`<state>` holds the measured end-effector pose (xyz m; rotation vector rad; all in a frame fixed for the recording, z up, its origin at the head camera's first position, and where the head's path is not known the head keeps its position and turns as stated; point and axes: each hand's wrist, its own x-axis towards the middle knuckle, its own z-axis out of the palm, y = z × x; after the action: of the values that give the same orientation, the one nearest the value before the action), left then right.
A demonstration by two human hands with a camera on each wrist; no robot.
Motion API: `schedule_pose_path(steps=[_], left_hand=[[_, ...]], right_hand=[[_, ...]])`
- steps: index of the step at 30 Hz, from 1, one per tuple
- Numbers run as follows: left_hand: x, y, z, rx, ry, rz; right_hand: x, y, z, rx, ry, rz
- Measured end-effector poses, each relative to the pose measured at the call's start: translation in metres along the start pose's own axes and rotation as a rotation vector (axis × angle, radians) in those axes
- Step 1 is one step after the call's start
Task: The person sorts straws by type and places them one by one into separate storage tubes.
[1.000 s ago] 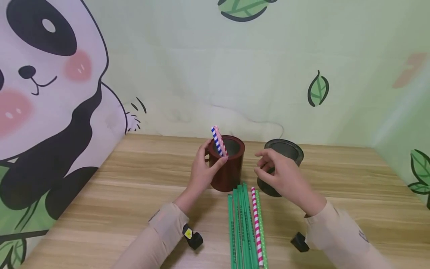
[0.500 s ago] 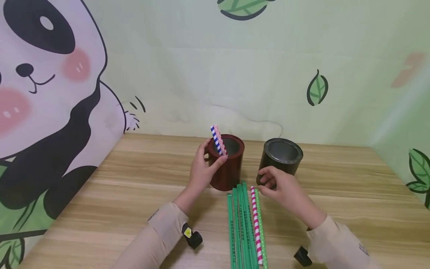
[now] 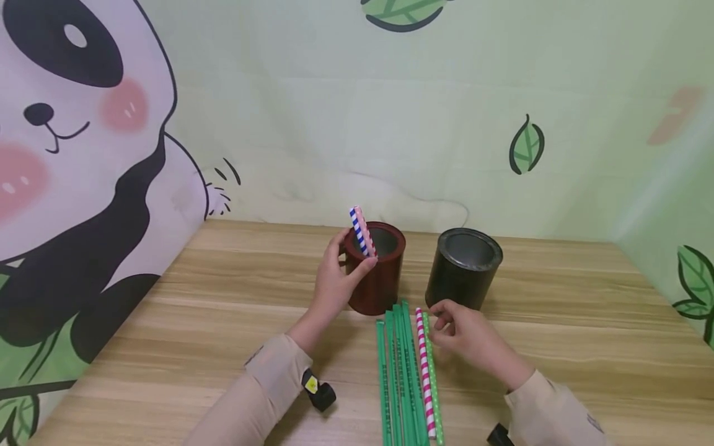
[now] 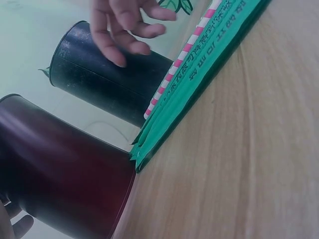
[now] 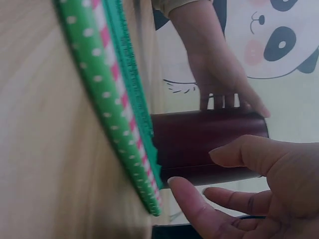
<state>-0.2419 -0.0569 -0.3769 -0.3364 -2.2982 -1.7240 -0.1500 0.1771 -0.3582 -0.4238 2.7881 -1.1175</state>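
My left hand [image 3: 333, 285] grips a dark red mug [image 3: 380, 286], thumb at the rim and fingers at its handle side. A blue-striped paper straw [image 3: 357, 229] and a pinkish-red one [image 3: 365, 231] lean inside the mug. My right hand [image 3: 468, 336], holding nothing, hovers with loosely bent fingers beside a green dotted straw [image 3: 432, 390]. Left of that straw lie a pink-striped straw [image 3: 425, 375] and several green-wrapped straws [image 3: 397, 371]. In the right wrist view, thumb and forefinger [image 5: 189, 199] stand apart, close to the dotted straw's far end.
A black mug [image 3: 460, 279] stands upright to the right of the red one, just beyond my right hand. Behind the wooden table [image 3: 240, 272] hangs a pale green backdrop [image 3: 312, 124] with a panda and leaves printed on it.
My right hand has come down and nearer from in front of the black mug's rim to beside the dotted straw. My left hand keeps its grip on the red mug.
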Motion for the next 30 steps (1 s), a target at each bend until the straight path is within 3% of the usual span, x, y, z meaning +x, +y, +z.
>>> schedule_pose_path(steps=[15,30], left_hand=[[0.001,-0.001,0.001,-0.019,-0.003,-0.005],[0.002,-0.003,0.001,-0.004,-0.008,0.002]], right_hand=[[0.003,0.015,0.016,-0.021,-0.071,0.100],[0.005,0.012,0.027,-0.076,0.001,0.189]])
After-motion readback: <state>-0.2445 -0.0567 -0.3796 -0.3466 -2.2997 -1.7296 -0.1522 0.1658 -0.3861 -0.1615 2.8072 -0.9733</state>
